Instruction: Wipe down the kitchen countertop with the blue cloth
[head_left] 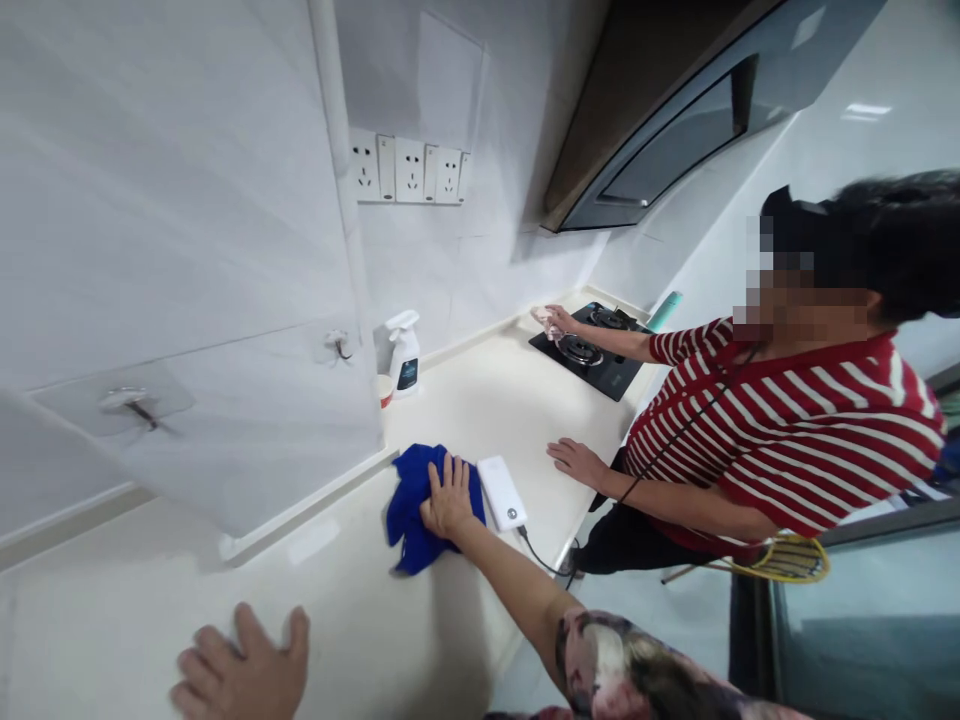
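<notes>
Pressed flat onto a crumpled blue cloth, my right hand has its fingers stretched out, not wrapped round it. The cloth lies on the cream countertop near the wall corner. Just right of the cloth is a white power bank with a dark cable plugged into its near end. At the lower left, my left hand holds nothing. Its fingers are spread over the counter, and I cannot tell whether it touches the surface.
A co-worker in a striped top stands at right, one hand with a pale cloth by the gas hob, the other on the counter. A spray bottle stands by the wall. A range hood juts out above.
</notes>
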